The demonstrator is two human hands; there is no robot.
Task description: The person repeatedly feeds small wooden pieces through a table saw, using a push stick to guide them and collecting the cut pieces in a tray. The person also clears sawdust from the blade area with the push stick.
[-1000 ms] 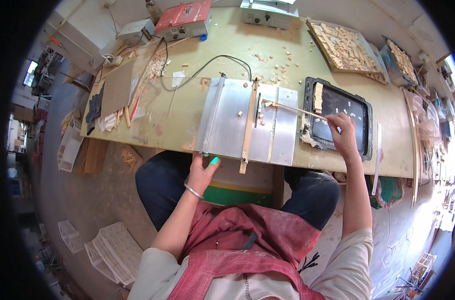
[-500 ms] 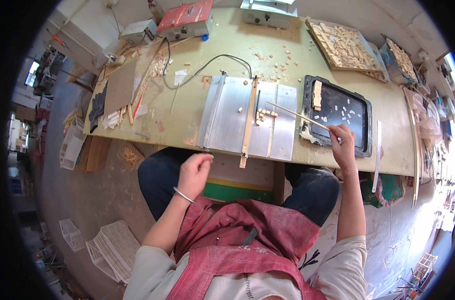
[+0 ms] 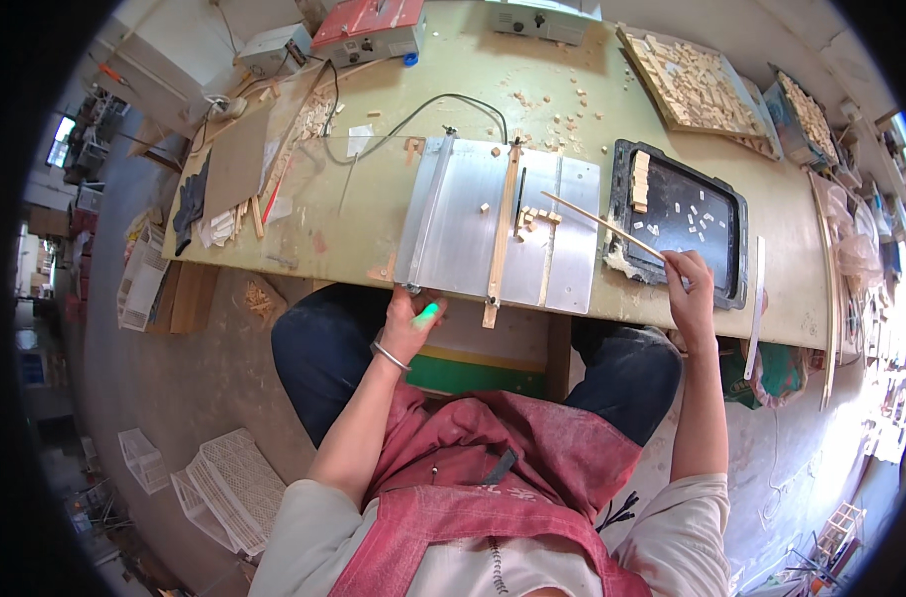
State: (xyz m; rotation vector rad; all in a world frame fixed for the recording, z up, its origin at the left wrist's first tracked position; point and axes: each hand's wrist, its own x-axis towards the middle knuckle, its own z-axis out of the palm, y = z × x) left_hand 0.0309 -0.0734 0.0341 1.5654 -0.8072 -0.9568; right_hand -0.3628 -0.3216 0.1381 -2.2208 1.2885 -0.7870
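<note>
My right hand grips a thin wooden stick near its end. The stick slants left over the black tray's corner, its tip above a silver metal plate. Just below that tip, several small wooden blocks lie beside a dark slot in the plate. A wooden strip crosses the plate from back to front. At the plate's front left corner is my left hand, fingers curled by the end of a metal rail. Bright green shows at its thumb; what the fingers hold is hidden.
On the black tray lie a row of wooden blocks and small white pieces. A board heaped with wooden blocks stands at the back right. A black cable runs behind the plate. A red-topped box sits at the back left.
My left hand has moved forward from above my lap to the plate's front edge. My right hand still holds the stick, its tip over the plate. The whole view has shifted slightly.
</note>
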